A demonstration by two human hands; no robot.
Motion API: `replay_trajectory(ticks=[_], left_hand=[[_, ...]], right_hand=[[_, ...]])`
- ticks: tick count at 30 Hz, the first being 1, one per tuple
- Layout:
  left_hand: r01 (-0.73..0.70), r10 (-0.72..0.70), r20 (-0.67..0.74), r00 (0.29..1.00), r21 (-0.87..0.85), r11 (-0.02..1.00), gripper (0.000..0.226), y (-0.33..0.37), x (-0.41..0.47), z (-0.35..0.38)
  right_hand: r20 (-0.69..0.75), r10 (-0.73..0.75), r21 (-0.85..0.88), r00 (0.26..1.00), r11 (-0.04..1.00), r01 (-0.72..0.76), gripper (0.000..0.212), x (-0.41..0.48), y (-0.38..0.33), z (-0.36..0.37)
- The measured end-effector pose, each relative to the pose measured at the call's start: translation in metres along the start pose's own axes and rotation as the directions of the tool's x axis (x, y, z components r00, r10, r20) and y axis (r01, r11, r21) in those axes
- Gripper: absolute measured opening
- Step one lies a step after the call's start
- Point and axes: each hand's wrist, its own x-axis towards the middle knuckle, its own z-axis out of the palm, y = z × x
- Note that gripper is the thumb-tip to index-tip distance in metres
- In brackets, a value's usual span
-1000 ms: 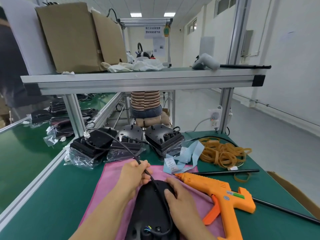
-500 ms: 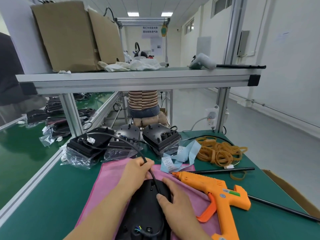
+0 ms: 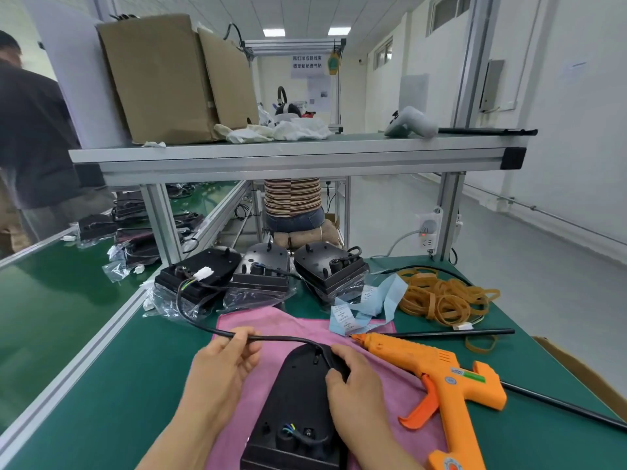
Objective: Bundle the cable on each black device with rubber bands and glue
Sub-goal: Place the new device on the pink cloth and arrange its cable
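My left hand (image 3: 224, 371) pinches the cable (image 3: 271, 338) between thumb and curled fingers, left of the black device (image 3: 298, 401), which lies on the pink cloth (image 3: 264, 320) on the green surface (image 3: 101, 385). My right hand (image 3: 356, 385) curls its fingers round the device's far end, where the cable bends. The glue gun (image 3: 437, 368) lies just right of it, with the rubber bands (image 3: 444, 296) beyond.

A factory assembly line is shown — green-matted workbenches (image 3: 101, 385) on aluminium framing (image 3: 288, 157), stacked black devices (image 3: 261, 269), another seated worker (image 3: 291, 205).
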Motion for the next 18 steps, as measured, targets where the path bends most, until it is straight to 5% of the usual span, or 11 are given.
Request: replay_trajectory(ticks=[5, 7, 9, 14, 18], left_hand=[[-0.096, 0.097, 0.074, 0.993, -0.012, 0.995, 0.028, 0.030, -0.013, -0.033], [-0.169, 0.143, 0.140, 0.980, 0.201, 0.965, 0.031, 0.040, -0.021, -0.043], [-0.262, 0.144, 0.258, 0.955, 0.512, 0.818, 0.026, 0.050, -0.031, -0.046], [-0.324, -0.240, 0.488, 0.839, 0.803, 0.500, 0.034, 0.073, -0.058, -0.029], [-0.320, -0.388, 0.503, 0.772, 0.836, 0.446, 0.025, 0.075, -0.069, -0.016]], right_hand=[[-0.048, 0.017, 0.014, 0.999, 1.000, -0.016, 0.033, 0.002, -0.003, 0.003], [-0.061, 0.020, 0.022, 0.998, 1.000, -0.019, 0.036, 0.000, -0.003, 0.004], [-0.071, 0.019, 0.021, 0.997, 1.000, -0.018, 0.037, -0.001, -0.003, 0.004], [-0.080, 0.037, 0.009, 0.996, 0.999, -0.036, 0.036, 0.002, -0.002, 0.005], [-0.075, 0.071, 0.047, 0.995, 0.997, -0.067, 0.029, 0.010, -0.001, 0.005]])
